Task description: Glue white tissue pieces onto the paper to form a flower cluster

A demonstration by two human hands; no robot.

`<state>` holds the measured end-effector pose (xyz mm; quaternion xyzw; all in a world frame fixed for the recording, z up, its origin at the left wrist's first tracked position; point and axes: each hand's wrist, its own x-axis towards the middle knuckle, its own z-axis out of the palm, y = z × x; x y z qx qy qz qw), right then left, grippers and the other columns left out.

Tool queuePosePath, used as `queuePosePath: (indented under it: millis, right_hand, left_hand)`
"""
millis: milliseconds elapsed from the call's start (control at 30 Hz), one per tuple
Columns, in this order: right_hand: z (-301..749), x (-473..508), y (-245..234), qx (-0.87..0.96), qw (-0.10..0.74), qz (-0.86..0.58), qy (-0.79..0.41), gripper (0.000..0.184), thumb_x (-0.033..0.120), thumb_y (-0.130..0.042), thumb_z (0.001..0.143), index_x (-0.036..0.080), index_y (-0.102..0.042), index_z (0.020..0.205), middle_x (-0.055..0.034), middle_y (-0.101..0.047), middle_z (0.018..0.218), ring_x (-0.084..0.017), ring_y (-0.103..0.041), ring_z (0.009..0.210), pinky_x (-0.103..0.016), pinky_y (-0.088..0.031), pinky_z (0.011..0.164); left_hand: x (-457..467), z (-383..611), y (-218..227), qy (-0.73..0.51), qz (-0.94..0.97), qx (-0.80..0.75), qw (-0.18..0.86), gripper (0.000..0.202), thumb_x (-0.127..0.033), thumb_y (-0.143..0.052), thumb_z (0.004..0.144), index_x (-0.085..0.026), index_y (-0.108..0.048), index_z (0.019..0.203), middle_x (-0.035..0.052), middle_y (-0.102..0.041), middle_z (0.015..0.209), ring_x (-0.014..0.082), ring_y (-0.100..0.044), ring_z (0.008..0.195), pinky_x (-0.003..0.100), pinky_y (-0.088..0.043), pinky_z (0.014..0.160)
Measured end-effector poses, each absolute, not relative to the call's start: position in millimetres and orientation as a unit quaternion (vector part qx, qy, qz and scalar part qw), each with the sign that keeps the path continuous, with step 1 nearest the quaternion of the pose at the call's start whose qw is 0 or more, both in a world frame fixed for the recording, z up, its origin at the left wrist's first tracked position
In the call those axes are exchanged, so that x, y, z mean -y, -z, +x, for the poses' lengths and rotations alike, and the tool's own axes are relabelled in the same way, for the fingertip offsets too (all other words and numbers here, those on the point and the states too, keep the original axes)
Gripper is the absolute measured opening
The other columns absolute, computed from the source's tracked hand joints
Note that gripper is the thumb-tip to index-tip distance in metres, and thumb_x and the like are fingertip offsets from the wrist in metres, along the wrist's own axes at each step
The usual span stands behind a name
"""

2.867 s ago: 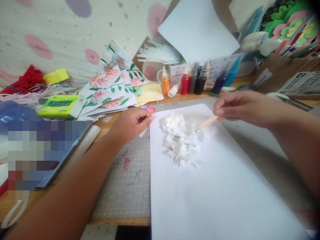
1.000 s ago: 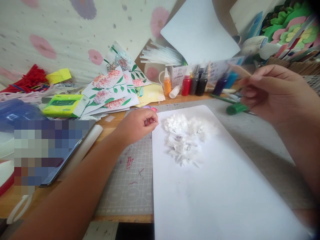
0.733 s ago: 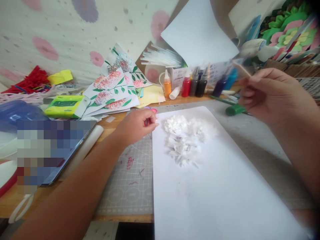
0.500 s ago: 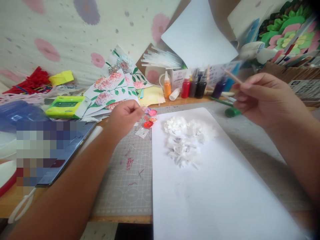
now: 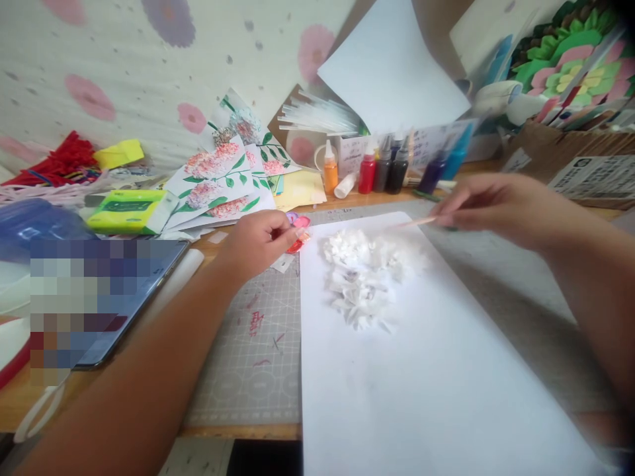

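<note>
My right hand (image 5: pixel 489 208) pinches a thin pale wooden stick (image 5: pixel 421 221), its blurred tip pointing left above the far end of a white sheet of paper (image 5: pixel 397 396). Clumps of crumpled white tissue (image 5: pixel 362 301) sit on the upper part of that sheet. Left of the sheet, my left hand (image 5: pixel 260 244) is closed, thumb against fingers, over small dabs of red, pink and purple paint (image 5: pixel 301 223). Whether these fingertips grip anything is hidden. A small clear plastic piece (image 5: pixel 282 263) lies just below them.
A grey cutting mat (image 5: pixel 238 370) lies beneath the paper. Paint bottles (image 5: pixel 367 173) line the back. Flower pictures (image 5: pixel 213 178), a yellow-green packet (image 5: pixel 129 211) and a phone (image 5: pixel 143 297) are at left. A cardboard box (image 5: pixel 570 165) stands at right.
My right hand has come down and left, bringing the stick from up in the air to over the paper. My left hand has shifted slightly right and down, over the paint.
</note>
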<state>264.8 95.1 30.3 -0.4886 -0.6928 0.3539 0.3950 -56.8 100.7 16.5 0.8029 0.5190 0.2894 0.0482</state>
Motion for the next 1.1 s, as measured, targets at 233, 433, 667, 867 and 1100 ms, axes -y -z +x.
queuePosePath:
  millis: [233, 433, 667, 867, 1100]
  right_hand:
    - [262, -98, -27, 0.599, 0.575, -0.473, -0.293, 0.017, 0.021, -0.073, 0.056, 0.016, -0.057, 0.058, -0.0008, -0.060, 0.057, -0.006, -0.048, 0.047, -0.020, -0.032, 0.039]
    - [226, -82, -27, 0.727, 0.350, -0.479, -0.347, 0.022, 0.038, -0.070, 0.057, 0.019, -0.060, 0.062, -0.0021, -0.064, 0.071, -0.013, -0.057, 0.063, -0.026, -0.045, 0.054]
    - [226, -78, -27, 0.757, 0.319, -0.460, -0.338, 0.021, 0.040, -0.066, 0.062, 0.020, -0.058, 0.063, -0.0024, -0.063, 0.071, -0.014, -0.056, 0.062, -0.026, -0.044, 0.054]
    - [207, -72, -22, 0.834, 0.202, -0.420, -0.294, 0.011, 0.031, -0.056, 0.070, 0.021, -0.059, 0.067, -0.0008, -0.062, 0.067, -0.012, -0.053, 0.057, -0.024, -0.040, 0.050]
    - [220, -80, -22, 0.810, 0.202, -0.430, -0.343, 0.017, 0.036, -0.058, 0.068, 0.019, -0.059, 0.067, -0.0038, -0.065, 0.073, -0.015, -0.056, 0.064, -0.025, -0.043, 0.055]
  left_hand:
    - [-99, -56, -18, -0.269, 0.820, -0.504, 0.034, 0.030, -0.037, -0.051, 0.077, -0.017, -0.047, 0.056, -0.0028, -0.046, 0.056, 0.0097, -0.040, 0.053, 0.022, -0.029, 0.048]
    - [-100, -56, -16, -0.254, 0.829, -0.496, 0.044, 0.030, -0.036, -0.050, 0.078, -0.016, -0.047, 0.055, -0.0020, -0.049, 0.059, 0.0099, -0.041, 0.053, 0.022, -0.029, 0.048]
    - [-103, -56, -13, -0.258, 0.834, -0.479, 0.089, 0.027, -0.034, -0.050, 0.077, -0.016, -0.049, 0.057, -0.0010, -0.055, 0.062, 0.0115, -0.048, 0.058, 0.023, -0.033, 0.053]
    - [-103, -55, -12, -0.251, 0.835, -0.482, 0.080, 0.026, -0.035, -0.049, 0.076, -0.017, -0.051, 0.058, 0.0007, -0.058, 0.066, 0.0135, -0.051, 0.062, 0.024, -0.035, 0.054]
    - [-102, -53, -13, -0.252, 0.834, -0.484, 0.077, 0.026, -0.035, -0.049, 0.075, -0.017, -0.051, 0.056, 0.0004, -0.057, 0.061, 0.0144, -0.051, 0.062, 0.024, -0.035, 0.054]
